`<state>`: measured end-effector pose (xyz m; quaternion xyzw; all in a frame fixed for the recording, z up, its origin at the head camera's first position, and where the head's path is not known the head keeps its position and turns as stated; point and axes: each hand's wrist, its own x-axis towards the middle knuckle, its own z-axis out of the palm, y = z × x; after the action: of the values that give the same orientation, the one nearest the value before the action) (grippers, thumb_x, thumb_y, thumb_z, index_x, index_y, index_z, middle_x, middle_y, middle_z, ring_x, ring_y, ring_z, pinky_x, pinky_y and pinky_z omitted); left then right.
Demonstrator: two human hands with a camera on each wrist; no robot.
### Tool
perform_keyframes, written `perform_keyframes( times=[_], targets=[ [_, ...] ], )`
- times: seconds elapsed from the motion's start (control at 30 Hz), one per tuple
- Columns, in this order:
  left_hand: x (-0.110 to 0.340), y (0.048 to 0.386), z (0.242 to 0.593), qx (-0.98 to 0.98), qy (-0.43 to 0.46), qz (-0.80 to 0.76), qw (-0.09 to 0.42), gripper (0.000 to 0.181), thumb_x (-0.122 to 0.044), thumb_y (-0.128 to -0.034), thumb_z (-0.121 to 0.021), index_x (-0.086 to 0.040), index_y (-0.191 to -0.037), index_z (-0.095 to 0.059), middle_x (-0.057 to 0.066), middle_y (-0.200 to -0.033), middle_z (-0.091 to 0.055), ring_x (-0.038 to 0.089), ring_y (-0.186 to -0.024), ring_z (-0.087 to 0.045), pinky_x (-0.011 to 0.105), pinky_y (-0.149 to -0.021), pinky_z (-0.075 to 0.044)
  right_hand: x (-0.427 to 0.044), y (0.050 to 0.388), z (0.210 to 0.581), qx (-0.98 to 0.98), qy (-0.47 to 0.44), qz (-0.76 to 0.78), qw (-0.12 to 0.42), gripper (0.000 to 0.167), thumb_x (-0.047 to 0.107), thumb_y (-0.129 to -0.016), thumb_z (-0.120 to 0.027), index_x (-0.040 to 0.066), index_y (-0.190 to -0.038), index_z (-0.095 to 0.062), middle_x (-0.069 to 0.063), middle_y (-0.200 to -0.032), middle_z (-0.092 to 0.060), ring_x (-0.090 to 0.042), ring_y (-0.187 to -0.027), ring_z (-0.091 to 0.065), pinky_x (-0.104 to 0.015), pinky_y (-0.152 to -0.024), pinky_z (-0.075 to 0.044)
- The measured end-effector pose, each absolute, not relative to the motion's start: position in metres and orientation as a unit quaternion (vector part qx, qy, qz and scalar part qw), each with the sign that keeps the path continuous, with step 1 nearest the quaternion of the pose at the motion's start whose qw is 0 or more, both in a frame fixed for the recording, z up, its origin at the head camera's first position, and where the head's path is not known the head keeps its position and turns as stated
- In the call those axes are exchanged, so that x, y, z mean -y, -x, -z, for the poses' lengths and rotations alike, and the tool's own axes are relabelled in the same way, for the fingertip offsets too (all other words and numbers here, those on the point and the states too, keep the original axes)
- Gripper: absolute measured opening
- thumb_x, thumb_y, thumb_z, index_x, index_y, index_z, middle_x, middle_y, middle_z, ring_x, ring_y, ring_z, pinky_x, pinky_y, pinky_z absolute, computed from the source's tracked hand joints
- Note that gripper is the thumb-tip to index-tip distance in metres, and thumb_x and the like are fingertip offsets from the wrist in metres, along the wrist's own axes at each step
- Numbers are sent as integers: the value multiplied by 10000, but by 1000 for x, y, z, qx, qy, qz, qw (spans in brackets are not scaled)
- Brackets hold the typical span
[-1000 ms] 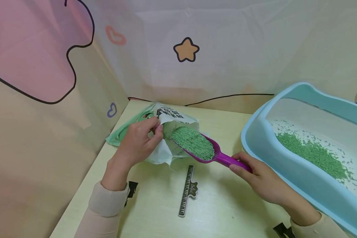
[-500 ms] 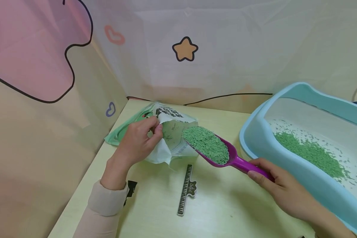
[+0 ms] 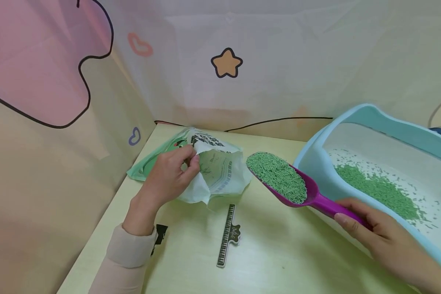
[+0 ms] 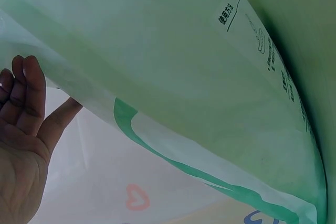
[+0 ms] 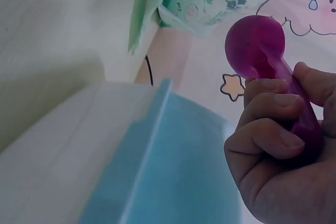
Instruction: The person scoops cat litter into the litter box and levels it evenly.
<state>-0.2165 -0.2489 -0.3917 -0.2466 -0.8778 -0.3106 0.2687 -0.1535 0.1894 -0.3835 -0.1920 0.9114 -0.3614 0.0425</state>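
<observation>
My left hand [image 3: 170,174] pinches the upper edge of a green-and-white plastic bag [image 3: 228,173], whose mouth gapes toward the right. In the left wrist view, that hand's thumb and fingers lie at the rim of the bag [image 4: 157,77]. My right hand [image 3: 382,237] grips the handle of a purple scoop [image 3: 312,190]. Green litter pellets [image 3: 277,175] are heaped in the scoop, which is held in the air between the bag and a light-blue litter box [image 3: 317,163]. Curled fingers wrap the scoop handle [image 5: 310,135] in the right wrist view.
Green pellets [image 3: 378,190] lie spread over the white floor of the litter box, at the right. A long bag clip with a piano-key pattern [image 3: 226,237] lies on the pale table [image 3: 264,253]. A printed cloth [image 3: 279,73] hangs behind.
My right hand has drawn the loaded scoop out of the bag's mouth and moved it right, toward the litter box. My left hand stays at the bag's edge.
</observation>
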Motion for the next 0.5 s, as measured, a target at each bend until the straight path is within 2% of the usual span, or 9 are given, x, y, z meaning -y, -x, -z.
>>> perform_keyframes(
  times=[0.17,0.3,0.5],
  targets=[
    [247,218,391,878,251,306,270,123,-55,-931,-553,-97,-814,-552,2,-704,-559,104,-622,-463,230,-558,-383,-200,153,372,-934,138,323,71,214,268,-1083,-523,208,-1276,-593,-40,-890,-525,-164,-730,-472,-280,-527,-368],
    [246,219,392,880,252,305,263,125,-49,-928,-553,-100,-814,-552,0,-711,-562,101,-628,-470,226,-559,-386,-207,152,362,-945,95,298,95,325,329,-1093,-486,131,-1335,-576,-60,-948,-529,-162,-772,-462,-269,-542,-378],
    [247,219,394,884,249,305,252,132,-40,-926,-546,-107,-813,-554,-6,-716,-560,101,-637,-481,226,-568,-396,-222,146,359,-939,64,332,62,314,266,-1100,-472,78,-1325,-583,-51,-773,-512,-202,-637,-436,-297,-482,-333]
  ],
)
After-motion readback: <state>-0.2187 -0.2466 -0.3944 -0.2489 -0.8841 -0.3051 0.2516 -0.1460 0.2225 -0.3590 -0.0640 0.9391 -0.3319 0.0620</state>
